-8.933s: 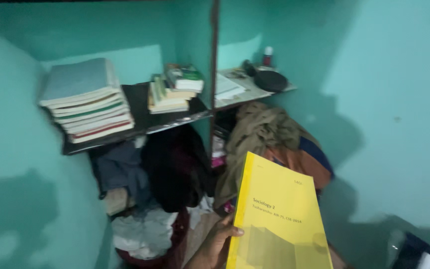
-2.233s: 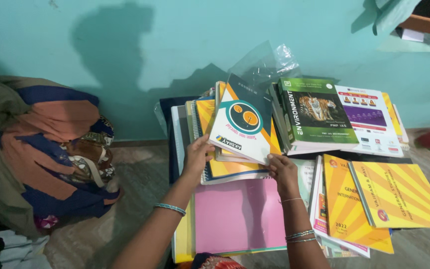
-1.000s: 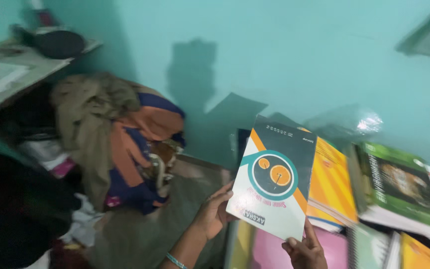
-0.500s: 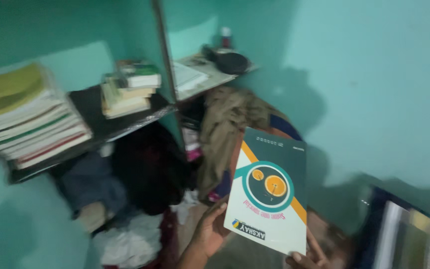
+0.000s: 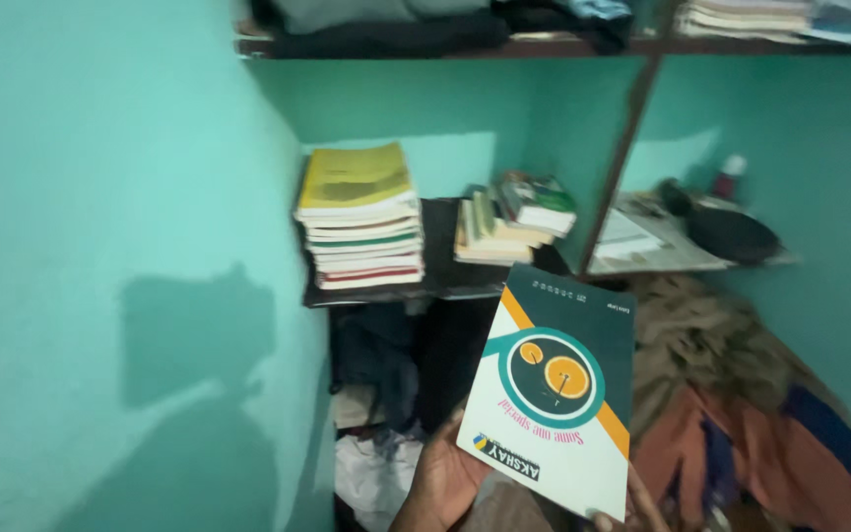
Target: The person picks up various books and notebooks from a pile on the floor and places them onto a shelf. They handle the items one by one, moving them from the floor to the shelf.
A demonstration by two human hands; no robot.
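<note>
Book (image 5: 554,394) carried from floor pile toward shelf (image 5: 445,281); left hand (image 5: 450,478) gripping.

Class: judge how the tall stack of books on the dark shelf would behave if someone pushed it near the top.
The stack of books would probably shear rather than move as one, since its loose volumes show uneven edges. It looks heavy, being thick. The yellow top book might slide off first.

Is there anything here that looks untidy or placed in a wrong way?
Yes. The book in the left hand is upside down. Clothes lie heaped under the shelf, and the small book pile is askew.
</note>
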